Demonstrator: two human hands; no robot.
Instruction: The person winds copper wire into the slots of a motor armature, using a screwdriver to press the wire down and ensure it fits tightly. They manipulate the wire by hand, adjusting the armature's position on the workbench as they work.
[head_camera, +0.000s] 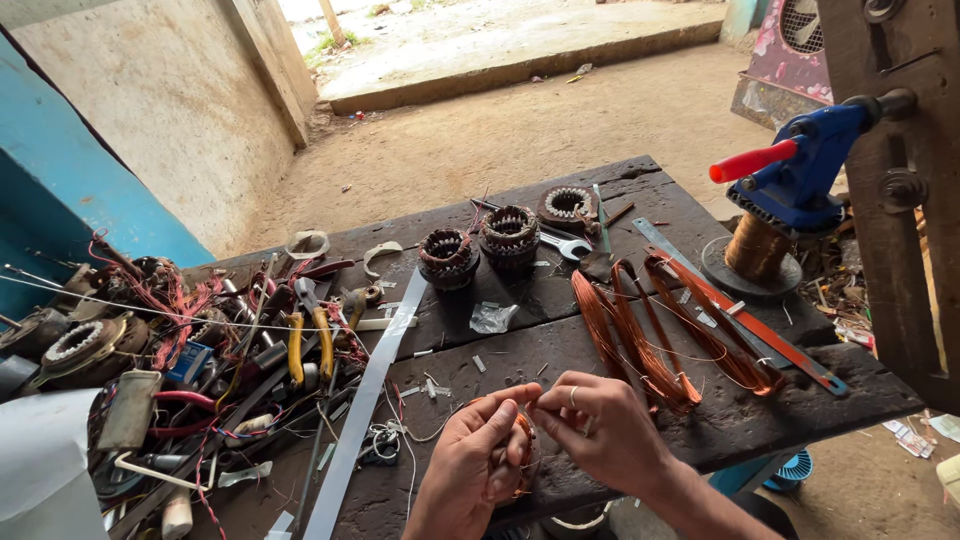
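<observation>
Both hands at 6 o'clock, left hand (470, 465) & right hand (600, 430) pinching small copper coil (522, 452), loose copper coils (660, 330) at 3, blue winder (800, 170) w/ red handle at 2, clear plastic bag (492, 318) at centre of wooden bench (560, 290).

Dark weathered wooden workbench (560, 345), three wound stator cores (509, 233) near its far edge, loose copper wire coils (640, 335) at right, open-end spanner (566, 245), long metal strip (362, 405), yellow-handled pliers (308, 335), tangled heap of motor parts and wires (140, 340) at left, copper spool (755, 250)
</observation>
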